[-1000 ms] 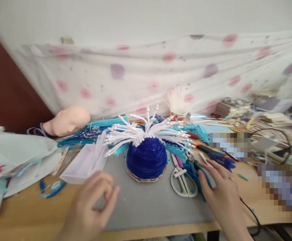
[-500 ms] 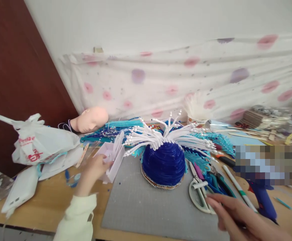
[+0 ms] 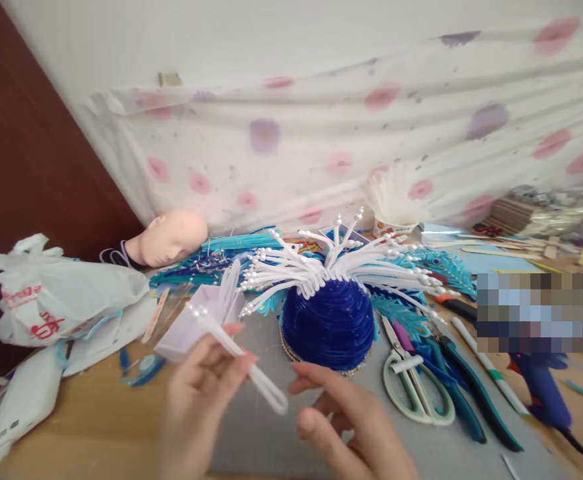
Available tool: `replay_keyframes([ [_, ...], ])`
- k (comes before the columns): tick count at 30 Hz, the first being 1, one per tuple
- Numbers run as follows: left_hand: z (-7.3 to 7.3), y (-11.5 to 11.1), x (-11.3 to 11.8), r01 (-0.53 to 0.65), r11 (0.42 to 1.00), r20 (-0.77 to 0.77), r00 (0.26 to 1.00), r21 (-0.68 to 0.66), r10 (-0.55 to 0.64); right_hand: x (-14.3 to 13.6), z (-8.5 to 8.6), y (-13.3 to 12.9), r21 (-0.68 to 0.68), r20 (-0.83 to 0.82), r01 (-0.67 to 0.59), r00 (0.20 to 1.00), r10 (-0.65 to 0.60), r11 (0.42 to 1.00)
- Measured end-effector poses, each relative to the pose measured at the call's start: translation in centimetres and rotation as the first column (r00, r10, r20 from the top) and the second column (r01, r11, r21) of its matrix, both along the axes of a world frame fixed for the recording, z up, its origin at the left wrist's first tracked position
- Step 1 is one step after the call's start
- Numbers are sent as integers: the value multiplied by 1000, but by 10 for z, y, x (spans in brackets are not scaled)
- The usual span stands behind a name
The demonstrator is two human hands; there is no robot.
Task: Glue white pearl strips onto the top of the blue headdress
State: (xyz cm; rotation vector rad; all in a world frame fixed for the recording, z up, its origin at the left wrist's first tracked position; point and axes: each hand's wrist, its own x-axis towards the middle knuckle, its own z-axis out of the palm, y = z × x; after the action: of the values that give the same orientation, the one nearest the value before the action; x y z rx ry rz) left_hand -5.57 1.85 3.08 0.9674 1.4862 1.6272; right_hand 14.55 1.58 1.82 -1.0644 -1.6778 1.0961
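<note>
Between the thumb and fingers of my left hand [image 3: 204,387] is a looped white pipe cleaner [image 3: 266,388] with pearl beads at its far end. My right hand [image 3: 344,417] is just right of the loop, thumb and fingers apart, holding nothing. Behind both hands sits a blue cord-wrapped dome headpiece [image 3: 329,320], with a gold and pearl trim along its lower rim. White bead-tipped stems [image 3: 291,270] fan out from its top. Left of it is a white box [image 3: 181,333], partly hidden by my left hand, with more white loops in it.
Scissors [image 3: 416,387] and pliers [image 3: 476,380] lie right of the headpiece on a grey mat [image 3: 251,440]. A blue glue gun [image 3: 541,387] is farther right. A mannequin head [image 3: 174,237] and a white plastic bag [image 3: 71,287] are at the left.
My left hand has come from the white box toward the middle with a beaded white pipe cleaner. My right hand has moved left, close to it. The view has shifted slightly.
</note>
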Motion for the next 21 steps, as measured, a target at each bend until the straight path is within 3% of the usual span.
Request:
replay_keyframes([
  [3,-16,-1,34,136,990,-40,990,-24,-137,-6,-11,2,-255,-153,-128,984,90,958],
  [5,-21,0,50,155,988,-20,988,-22,-155,0,-18,0,-349,-243,-114,970,28,930],
  [9,-21,1,78,123,992,108,987,-3,-122,15,-25,-2,-370,-305,14,943,-135,929],
  [14,-19,4,97,198,979,234,955,-48,-182,25,-28,3,-277,-283,47,951,-128,960],
  [17,-20,11,95,287,958,91,954,3,-286,32,-32,5,-135,-231,112,963,-141,984],
  [21,-23,19,90,436,896,-329,862,90,-386,41,-34,7,1,-162,233,960,-229,973],
])
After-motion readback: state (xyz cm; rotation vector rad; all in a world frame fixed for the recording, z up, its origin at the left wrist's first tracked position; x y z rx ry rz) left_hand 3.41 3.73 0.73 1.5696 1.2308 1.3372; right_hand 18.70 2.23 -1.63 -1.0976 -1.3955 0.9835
